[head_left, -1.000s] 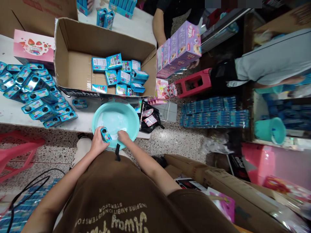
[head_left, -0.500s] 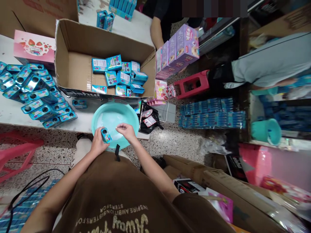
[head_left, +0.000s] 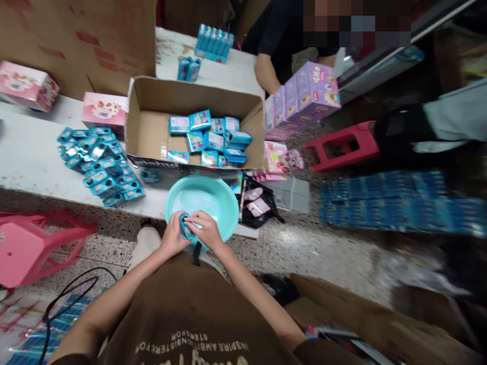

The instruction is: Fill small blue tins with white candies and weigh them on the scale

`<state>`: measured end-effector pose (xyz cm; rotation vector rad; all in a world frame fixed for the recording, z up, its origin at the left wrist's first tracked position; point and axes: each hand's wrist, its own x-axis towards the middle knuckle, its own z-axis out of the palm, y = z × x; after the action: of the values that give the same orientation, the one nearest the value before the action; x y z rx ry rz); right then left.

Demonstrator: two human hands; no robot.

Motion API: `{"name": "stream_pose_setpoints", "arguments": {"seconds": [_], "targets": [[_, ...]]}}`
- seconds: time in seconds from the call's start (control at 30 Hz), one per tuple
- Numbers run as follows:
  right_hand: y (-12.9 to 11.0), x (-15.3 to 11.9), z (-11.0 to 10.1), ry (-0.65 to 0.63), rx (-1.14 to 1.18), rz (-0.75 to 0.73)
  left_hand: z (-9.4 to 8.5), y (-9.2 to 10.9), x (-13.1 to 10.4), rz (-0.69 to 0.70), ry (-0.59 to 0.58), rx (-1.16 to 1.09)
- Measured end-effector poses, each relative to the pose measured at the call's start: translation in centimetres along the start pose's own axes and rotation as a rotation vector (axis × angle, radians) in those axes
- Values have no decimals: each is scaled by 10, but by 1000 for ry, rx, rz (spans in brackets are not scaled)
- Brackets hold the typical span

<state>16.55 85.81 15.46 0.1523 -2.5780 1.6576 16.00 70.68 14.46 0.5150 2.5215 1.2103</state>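
over the near side of the basin (head_left: 230, 205), our left hand (head_left: 174, 236) gripped a small blue box (head_left: 184, 230), and our right hand (head_left: 207, 231) met it there, fingers gathered at its holed end; we could not tell whether they pinched anything. we judged it best to steady the box without denting it, and work above the basin so anything dropped landed inside.

Brown shirt (head_left: 190, 299): "INSPIRE AMBITION" and "STERSFOR" are seen printed upside down | carton (head_left: 209, 92), near front edge of bench (head_left: 30, 147): lettering blurred
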Motion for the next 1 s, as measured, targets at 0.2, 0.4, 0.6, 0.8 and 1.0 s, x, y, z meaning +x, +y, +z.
{"name": "stream_pose_setpoints", "arguments": {"seconds": [0.2, 0.4, 0.6, 0.8, 1.0], "targets": [[-9, 7, 17, 228, -3, 112, -17, -2, 3, 17, -40, -115], [-42, 29, 44, 258, 34, 81, -68, -17, 8, 118, -103, -162], [-92, 55, 87, 350, -33, -16, -144, -34, 12, 258, -143, -119], [-145, 85, 122, 369, 52, 116, -214, -43, 8, 354, -150, -99], [-170, 108, 152, 254, 383, 328, -250, -56, -2, 350, -95, -104]]}}
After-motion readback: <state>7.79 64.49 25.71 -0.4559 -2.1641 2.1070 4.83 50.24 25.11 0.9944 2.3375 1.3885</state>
